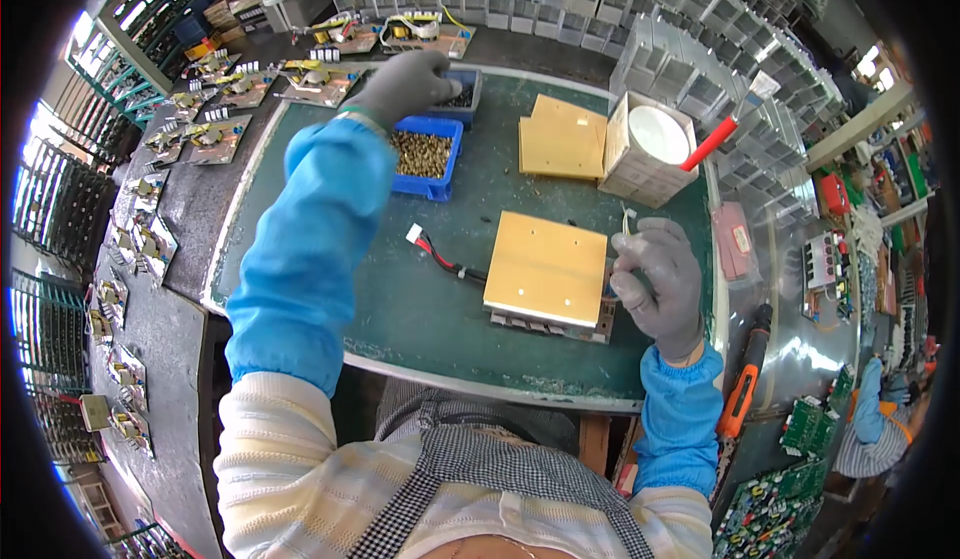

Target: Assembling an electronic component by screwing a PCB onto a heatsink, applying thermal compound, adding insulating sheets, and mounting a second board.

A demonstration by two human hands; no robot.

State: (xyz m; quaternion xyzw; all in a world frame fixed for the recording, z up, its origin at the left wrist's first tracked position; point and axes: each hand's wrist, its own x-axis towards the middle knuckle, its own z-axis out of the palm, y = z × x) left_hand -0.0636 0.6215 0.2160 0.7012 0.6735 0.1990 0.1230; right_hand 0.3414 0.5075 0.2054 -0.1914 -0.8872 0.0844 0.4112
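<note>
My left hand (408,87), in a grey glove, reaches over a grey-blue bin (472,109) of small dark parts at the back of the green mat. Its fingers are curled together at the bin's edge; anything between them is hidden. Just nearer stands a blue tray (430,191) full of small brass-coloured screws. My gloved right hand (660,284) is closed beside the right edge of a flat unit with a yellowish plate (550,269) on top. A thin white-tipped wire (627,221) stands up by its fingers. From the unit's left side runs a red-and-black cable (440,257) with a white connector.
Yellowish plates (562,139) lie at the back, next to a box (645,159) with a white roll and a red-handled tool (712,144). Stacked metal cases (690,59) line the back right. Circuit boards (215,139) sit along the left bench. An orange power screwdriver (742,389) lies right; a co-worker (880,424) is beyond.
</note>
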